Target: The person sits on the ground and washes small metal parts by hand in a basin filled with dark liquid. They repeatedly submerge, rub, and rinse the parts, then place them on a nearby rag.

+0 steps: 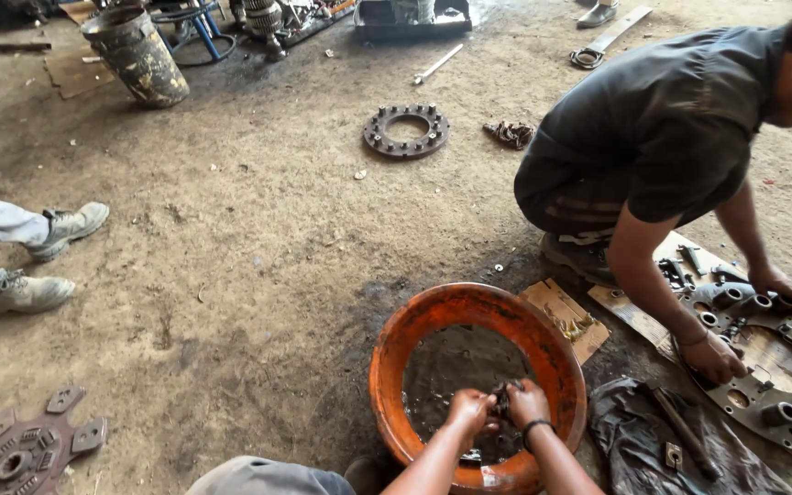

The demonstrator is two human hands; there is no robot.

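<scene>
Both hands down in orange basin [387, 367] at 6 o'clock: left hand [469, 410] and right hand [528, 401] closed round small dark part [502, 401], held over dirty liquid. Wash looks mid-way, part still grimy. Co-worker [662, 137] at 3 o'clock works on plate [772, 367].

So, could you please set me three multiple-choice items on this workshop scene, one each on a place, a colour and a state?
1. Where are the wearer's hands?
A. Over the basin
B. On the drum
C. On the ring

2. What colour is the basin?
A. Blue
B. Orange
C. White

3. What is in the basin?
A. Sand
B. Nothing
C. Dark liquid

Answers:
1 A: the left hand and right hand meet on a small dark part inside the basin.
2 B: its rim is orange.
3 C: dark liquid glistens inside.
</scene>
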